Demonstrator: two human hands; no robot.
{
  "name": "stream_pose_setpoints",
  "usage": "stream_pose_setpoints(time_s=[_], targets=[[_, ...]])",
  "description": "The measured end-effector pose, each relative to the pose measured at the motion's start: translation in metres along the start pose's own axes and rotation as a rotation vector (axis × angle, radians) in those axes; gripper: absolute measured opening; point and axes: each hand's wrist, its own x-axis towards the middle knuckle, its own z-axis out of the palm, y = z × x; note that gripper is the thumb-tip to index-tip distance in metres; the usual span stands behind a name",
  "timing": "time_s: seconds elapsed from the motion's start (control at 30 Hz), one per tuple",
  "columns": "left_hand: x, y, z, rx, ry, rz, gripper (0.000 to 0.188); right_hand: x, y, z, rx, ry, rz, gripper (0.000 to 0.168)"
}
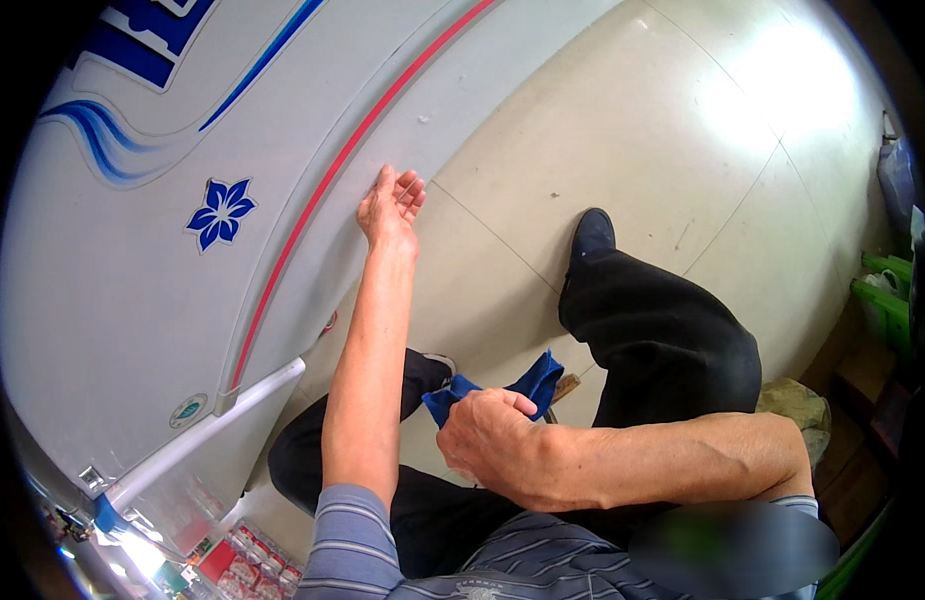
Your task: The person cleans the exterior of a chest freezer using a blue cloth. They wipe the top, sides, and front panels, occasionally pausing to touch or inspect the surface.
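My left hand (393,201) reaches forward beside the white lower panel (432,90) of a large cabinet, apparently a display freezer. Its fingers are loosely curled and apart, with nothing in them. Whether the fingers touch the panel I cannot tell. Close to my body, my right hand (492,435) is closed around a blue cloth (541,379). The cloth's ends stick out on both sides of the fist, and its middle is hidden. A red strip (350,146) runs along the cabinet, with a blue flower sticker (221,213) on the face beyond it.
My dark shoe (596,229) rests on the beige tiled floor (500,315). Behind the cloth shows a small wooden piece (566,388). A white rail (207,431) edges the cabinet near packaged goods (256,562). Green crates (886,300) and a sack (796,412) stand at right.
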Motion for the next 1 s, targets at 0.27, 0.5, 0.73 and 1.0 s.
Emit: stream_pose_setpoints(time_s=[0.27, 0.5, 0.73, 1.0], targets=[[0.000, -0.001, -0.005, 0.019, -0.041, -0.052, 0.019, 0.006, 0.003, 0.005, 0.039, 0.064, -0.004, 0.025], [-0.089, -0.043, -0.076, 0.224, -0.294, -0.307, 0.021, -0.004, 0.017, -0.006, -0.131, 0.173, 0.102, 0.023], [-0.175, -0.013, -0.113, 0.358, -0.562, 0.088, 0.027, 0.034, 0.041, 0.012, -0.462, 0.755, 0.278, 0.026], [-0.228, 0.029, -0.094, -0.589, -0.529, -0.188, 0.048, 0.023, 0.029, -0.021, 0.215, 1.114, 0.095, 0.026]])
